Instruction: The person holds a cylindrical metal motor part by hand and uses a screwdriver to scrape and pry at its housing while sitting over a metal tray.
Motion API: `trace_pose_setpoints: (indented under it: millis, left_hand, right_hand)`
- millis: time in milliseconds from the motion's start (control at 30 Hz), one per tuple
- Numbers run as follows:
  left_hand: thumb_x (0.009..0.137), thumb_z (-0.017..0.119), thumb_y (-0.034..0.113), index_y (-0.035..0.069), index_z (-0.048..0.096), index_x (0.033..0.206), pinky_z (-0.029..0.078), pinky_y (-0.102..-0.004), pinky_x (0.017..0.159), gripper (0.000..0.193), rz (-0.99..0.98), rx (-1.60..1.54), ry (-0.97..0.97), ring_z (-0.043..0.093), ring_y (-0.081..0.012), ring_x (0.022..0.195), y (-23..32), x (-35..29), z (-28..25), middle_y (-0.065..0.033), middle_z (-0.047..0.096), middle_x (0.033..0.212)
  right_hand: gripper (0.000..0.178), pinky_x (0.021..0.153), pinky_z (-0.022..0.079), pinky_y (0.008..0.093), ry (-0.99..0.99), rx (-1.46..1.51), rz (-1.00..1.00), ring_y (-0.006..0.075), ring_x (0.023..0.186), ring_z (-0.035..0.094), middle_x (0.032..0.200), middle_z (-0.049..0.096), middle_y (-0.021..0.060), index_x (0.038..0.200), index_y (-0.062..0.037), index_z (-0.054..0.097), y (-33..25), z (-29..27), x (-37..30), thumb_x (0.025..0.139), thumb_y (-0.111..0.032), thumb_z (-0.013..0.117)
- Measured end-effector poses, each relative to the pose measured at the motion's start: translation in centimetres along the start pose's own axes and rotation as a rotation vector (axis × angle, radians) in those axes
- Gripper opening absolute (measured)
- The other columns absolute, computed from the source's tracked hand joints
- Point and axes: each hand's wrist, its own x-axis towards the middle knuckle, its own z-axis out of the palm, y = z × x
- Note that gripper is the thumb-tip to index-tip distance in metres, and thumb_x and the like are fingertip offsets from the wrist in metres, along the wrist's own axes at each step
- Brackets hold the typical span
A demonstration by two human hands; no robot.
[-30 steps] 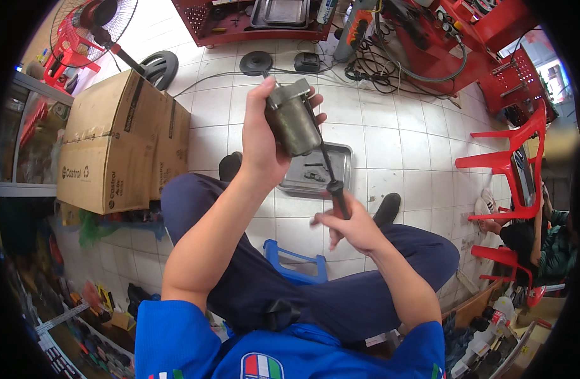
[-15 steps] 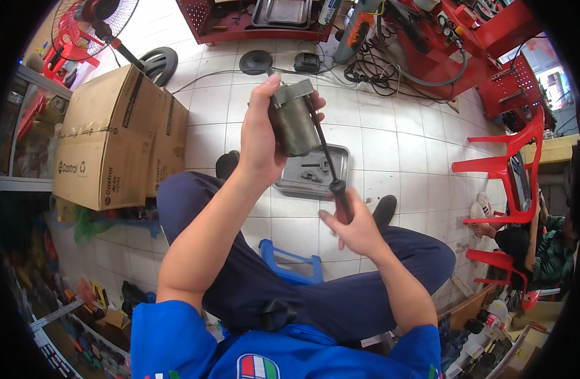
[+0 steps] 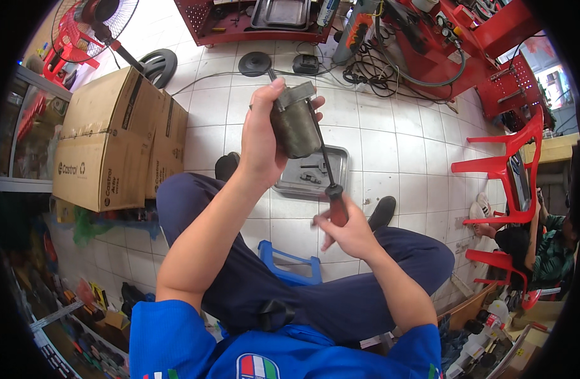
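My left hand point(image 3: 263, 139) is wrapped round a grey cylindrical metal motor point(image 3: 296, 129), held up with its square flange end pointing away from me. A thin shaft sticks out beyond the flange, by my thumb. In my right hand point(image 3: 354, 234) is the red and black handle of a screwdriver point(image 3: 331, 180). Its long dark blade runs up along the motor's right side to the flange; the tip's exact contact is hidden. Below the motor, a metal tray point(image 3: 290, 187) on the floor holds several small dark metal parts point(image 3: 310, 177).
A blue plastic stool point(image 3: 290, 278) stands between my legs. Cardboard boxes point(image 3: 88, 170) are stacked at left, near a fan point(image 3: 100, 25). Ahead are a red tool cart point(image 3: 204, 28) and coiled black cables point(image 3: 372, 76). At right, another person point(image 3: 552, 252) is by red plastic chairs point(image 3: 492, 164).
The screwdriver handle has turned, showing more red, and tilted a little left. My right hand has shifted slightly left with its fingers more curled. The motor stays almost still in my left hand.
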Motion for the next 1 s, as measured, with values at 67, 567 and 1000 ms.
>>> trace_pose_setpoints:
  millis: [67,567,1000]
  left_hand:
    - [0.092,0.047,0.054,-0.004,0.06,0.111,0.052,-0.0408,0.098,0.062,-0.064,-0.019,0.012,0.066,-0.0274,0.105,0.1,0.0,-0.2,-0.0177,0.067,0.105]
    - [0.093,0.05,0.049,0.001,0.06,0.108,0.055,-0.0337,0.08,0.051,-0.09,0.147,0.007,0.066,-0.0216,0.092,-0.3,0.7,-1.5,-0.0146,0.069,0.099]
    - [0.093,0.046,0.048,-0.004,0.058,0.113,0.051,-0.0369,0.096,0.058,-0.038,-0.028,-0.021,0.066,-0.0264,0.103,0.7,0.2,-0.7,-0.0167,0.068,0.107]
  right_hand:
    - [0.05,0.066,0.054,0.0401,-0.171,-0.225,0.201,0.0211,0.059,0.06,0.091,0.059,0.014,0.126,-0.0006,0.047,-1.6,-0.6,-0.3,0.083,-0.011,0.071]
    - [0.058,0.069,0.051,0.0371,-0.14,-0.395,0.015,0.0195,0.072,0.063,0.075,0.06,0.006,0.134,0.0009,0.046,-0.2,-1.6,-0.4,0.088,-0.023,0.072]
    - [0.05,0.054,0.053,0.0298,0.081,-0.232,-0.154,0.0151,0.06,0.062,0.091,0.061,0.0099,0.13,-0.0023,0.046,0.9,-0.8,-0.8,0.087,-0.011,0.071]
